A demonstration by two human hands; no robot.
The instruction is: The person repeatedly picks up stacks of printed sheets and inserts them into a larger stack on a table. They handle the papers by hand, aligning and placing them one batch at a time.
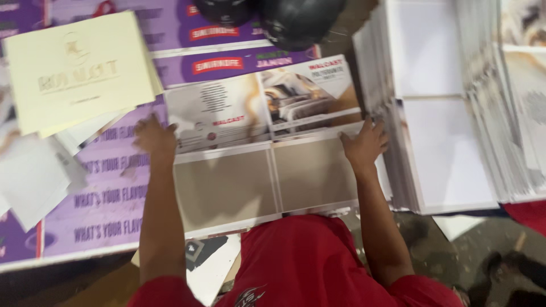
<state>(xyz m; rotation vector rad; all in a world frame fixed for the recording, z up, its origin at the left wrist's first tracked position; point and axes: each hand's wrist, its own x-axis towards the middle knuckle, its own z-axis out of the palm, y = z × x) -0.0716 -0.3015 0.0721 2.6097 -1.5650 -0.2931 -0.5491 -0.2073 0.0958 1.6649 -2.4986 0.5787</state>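
Purple printed sheets (pixel 108 199) cover the work surface, running from the left edge up under everything else. At the right stands a big fanned stack (pixel 449 108) of white-backed sheets, its edges spread toward the middle. Between them lies a large printed sheet (pixel 261 159), its upper half pictures and text, its lower half plain tan panels. A cream card (pixel 77 71) rests tilted at the upper left on loose white papers (pixel 34 176). Two dark helmets (pixel 284 20) sit at the top. The left hand (pixel 154 136) lies flat, fingers spread, on the sheet's left edge. The right hand (pixel 363 145) presses open-palmed on its right edge, just beside the stack; neither hand grips anything.
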